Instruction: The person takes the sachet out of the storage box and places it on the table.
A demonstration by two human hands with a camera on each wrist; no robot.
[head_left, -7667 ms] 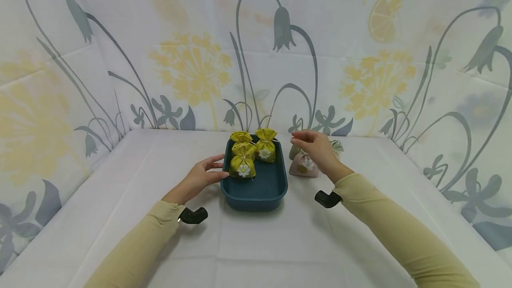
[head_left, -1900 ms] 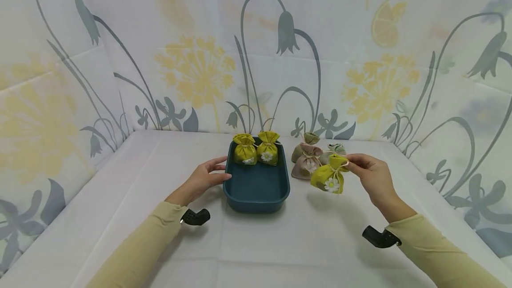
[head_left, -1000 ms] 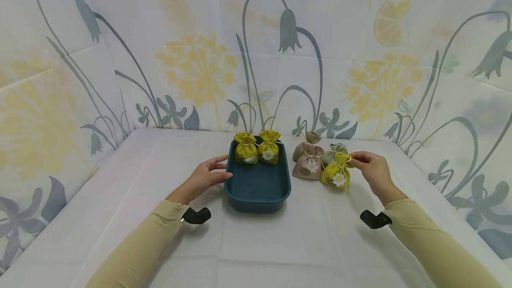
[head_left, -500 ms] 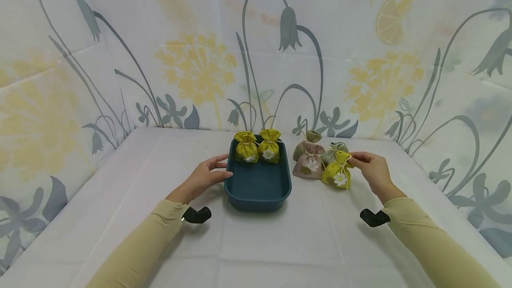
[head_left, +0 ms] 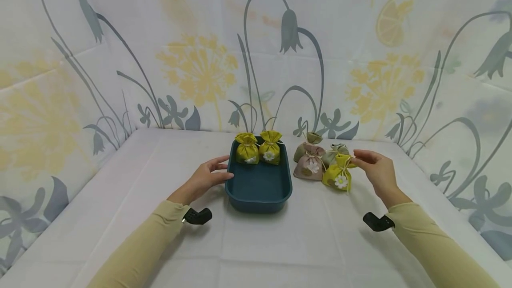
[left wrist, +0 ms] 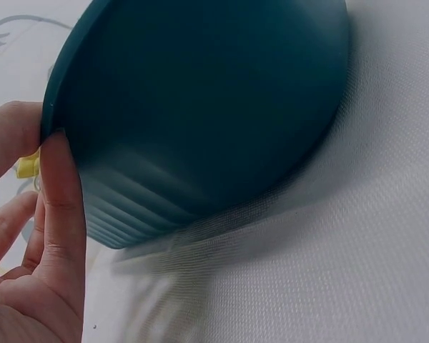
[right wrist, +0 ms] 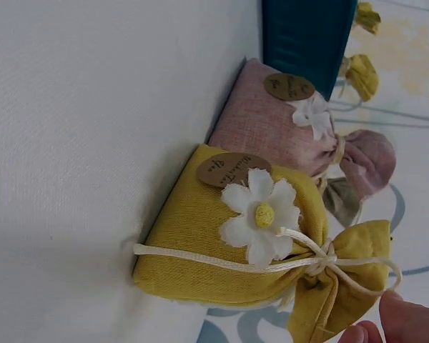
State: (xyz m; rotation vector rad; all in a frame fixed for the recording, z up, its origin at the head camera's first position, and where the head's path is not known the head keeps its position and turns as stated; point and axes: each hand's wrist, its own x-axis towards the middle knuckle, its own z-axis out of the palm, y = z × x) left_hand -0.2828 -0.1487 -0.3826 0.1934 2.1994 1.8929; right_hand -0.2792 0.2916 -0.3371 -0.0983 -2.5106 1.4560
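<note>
In the head view my left hand [head_left: 198,180] rests against the left side of a dark teal tray [head_left: 260,206], its thumb and fingertips touching the rim. Two yellow drawstring sachets with white flowers, a left one [head_left: 247,151] and a right one [head_left: 270,149], stand at the tray's far end. My right hand [head_left: 379,173] is beside a third yellow sachet [right wrist: 222,229] standing on the table. Its thumb tip touches or nearly touches the bag's tied top; the fingers look loosened. A pink sachet [head_left: 309,163] stands left of that bag, with greenish ones partly hidden behind.
A grey-green sachet [head_left: 314,138] is farthest back in the right group, and a paler one [head_left: 339,148] sits behind the yellow bag. White cloth [head_left: 280,252] covers the table. A flower-printed curtain [head_left: 256,66] rises along the back edge.
The yellow sachet was lifted from the tray, carried right and set down beside the pink one. My right fingers have since drawn slightly away from its top. The left hand has stayed at the tray.
</note>
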